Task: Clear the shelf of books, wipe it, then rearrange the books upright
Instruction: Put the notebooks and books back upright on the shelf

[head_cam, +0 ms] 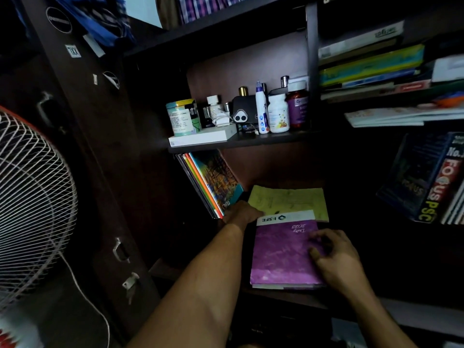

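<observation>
Dimly lit, the room shows a dark brown wooden wardrobe and shelving unit filling nearly the whole view. At the far left stands a pedestal fan (27, 204), its round white wire guard rimmed in red, a thin white cord hanging from it. Beside it the wardrobe door (82, 136) is glossy dark laminate, with several stickers and metal handles and latches down its face.

Further right, the upper shelf (251, 141) carries a flat white box, a pale green printed tin, and a crowd of small bottles and plastic jars, smooth and cylindrical, packed close together. Under that board, a few thin books (213, 184) with glossy, colourful covers lean tilted against the left wall of the lower shelf (288, 296), a dark wooden surface.

The left hand (242, 212) reaches in just beside the leaning books; its fingers go under or behind the flat-lying books, so I cannot tell how far they are curled or whether they grip anything. A yellow-green paper-covered notebook (291, 200) lies flat toward the back, and a purple diary (281, 254) with a white band and a mottled cover lies flat overlapping its near edge. The right hand (334, 254) rests on the diary's right side, fingers loosely bent and spread, pressing the cover rather than clasping it.

At the far right, other shelves hold book stacks (371, 69) lying flat above and thick books (431, 179) leaning below.
</observation>
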Action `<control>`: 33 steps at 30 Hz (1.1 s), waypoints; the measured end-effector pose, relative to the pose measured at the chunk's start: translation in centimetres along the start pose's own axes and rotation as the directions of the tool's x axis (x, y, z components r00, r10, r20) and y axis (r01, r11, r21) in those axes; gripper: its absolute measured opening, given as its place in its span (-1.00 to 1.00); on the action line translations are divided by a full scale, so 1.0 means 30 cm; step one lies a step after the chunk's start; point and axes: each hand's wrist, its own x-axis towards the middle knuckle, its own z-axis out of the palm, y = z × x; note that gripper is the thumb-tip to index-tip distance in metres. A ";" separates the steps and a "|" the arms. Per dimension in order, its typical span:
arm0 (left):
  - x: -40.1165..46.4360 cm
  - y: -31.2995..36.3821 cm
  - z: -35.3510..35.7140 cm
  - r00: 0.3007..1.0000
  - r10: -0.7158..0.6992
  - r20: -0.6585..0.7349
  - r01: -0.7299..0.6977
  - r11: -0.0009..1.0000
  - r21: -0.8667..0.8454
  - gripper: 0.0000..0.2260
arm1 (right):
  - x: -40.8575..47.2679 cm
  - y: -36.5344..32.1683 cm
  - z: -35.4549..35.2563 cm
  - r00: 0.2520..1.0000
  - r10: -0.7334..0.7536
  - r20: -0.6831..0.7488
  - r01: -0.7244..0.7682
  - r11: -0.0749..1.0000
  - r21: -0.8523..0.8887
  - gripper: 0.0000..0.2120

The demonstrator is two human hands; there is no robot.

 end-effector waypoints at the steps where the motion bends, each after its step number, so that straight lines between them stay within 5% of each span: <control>1: -0.001 0.004 -0.002 1.000 -0.008 0.019 0.009 0.998 -0.060 -0.26 | 0.000 -0.003 -0.002 1.000 -0.003 -0.002 0.003 1.000 0.009 -0.71; 5: 0.000 0.027 -0.017 0.999 0.042 0.007 -0.033 0.885 -0.465 -0.59 | 0.000 -0.003 -0.002 0.999 -0.035 -0.008 0.035 0.999 0.023 -0.69; 8: -0.007 0.060 -0.099 0.982 0.055 -0.179 -0.164 0.714 -0.680 -0.74 | -0.004 0.000 0.002 0.998 -0.055 0.001 0.055 0.998 0.016 -0.73; 13: 0.010 0.006 -0.307 0.834 0.012 -0.551 -0.367 0.758 -0.539 -0.69 | -0.005 -0.009 0.005 0.998 -0.067 0.020 0.067 0.997 -0.037 -0.73; 17: -0.103 -0.075 -0.440 0.725 -0.013 -0.688 -0.266 0.917 -0.297 -0.72 | -0.008 -0.016 0.010 0.997 -0.076 0.014 0.077 0.993 -0.088 -0.71; 25: -0.109 -0.113 -0.453 0.612 0.047 -0.789 -0.282 0.946 -0.162 -0.76 | -0.005 -0.013 0.015 0.996 -0.092 -0.006 0.090 0.987 -0.134 -0.72; 30: -0.119 -0.110 -0.390 0.643 0.033 -0.765 -0.347 0.903 -0.253 -0.45 | 0.001 0.001 0.015 0.996 -0.093 0.005 0.093 0.985 -0.145 -0.77; 33: -0.132 -0.161 -0.267 0.767 0.009 -0.642 -0.294 0.894 -0.339 -0.40 | -0.001 0.000 0.019 0.996 -0.092 -0.004 0.091 0.984 -0.150 -0.78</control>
